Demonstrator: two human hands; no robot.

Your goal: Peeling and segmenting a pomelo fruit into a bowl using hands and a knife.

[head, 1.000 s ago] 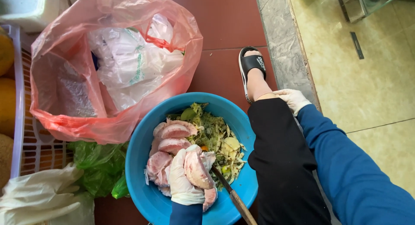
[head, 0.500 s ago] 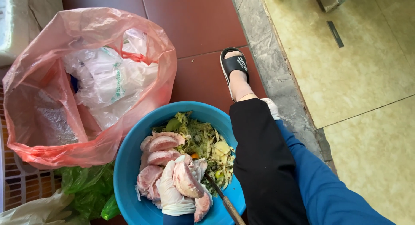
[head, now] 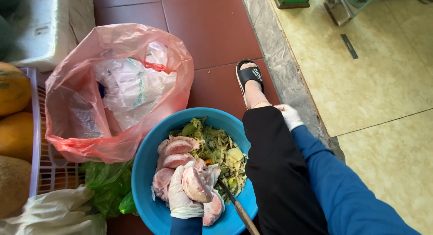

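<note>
Head view: gloved left hand (head: 186,200) grips fleshy, perhaps slick, pink segment (head: 196,185).

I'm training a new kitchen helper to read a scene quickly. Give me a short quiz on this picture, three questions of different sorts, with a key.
1. True or false: the left hand holds a pink fruit piece over the blue bowl.
2. Multiple choice: where is the right hand? A) in the pink bag B) down beside the black trouser leg C) on the knife
3. Fill in: beside the pink pieces, the bowl holds green and yellow ____.

Key: 1 true; 2 B; 3 peelings.
</note>
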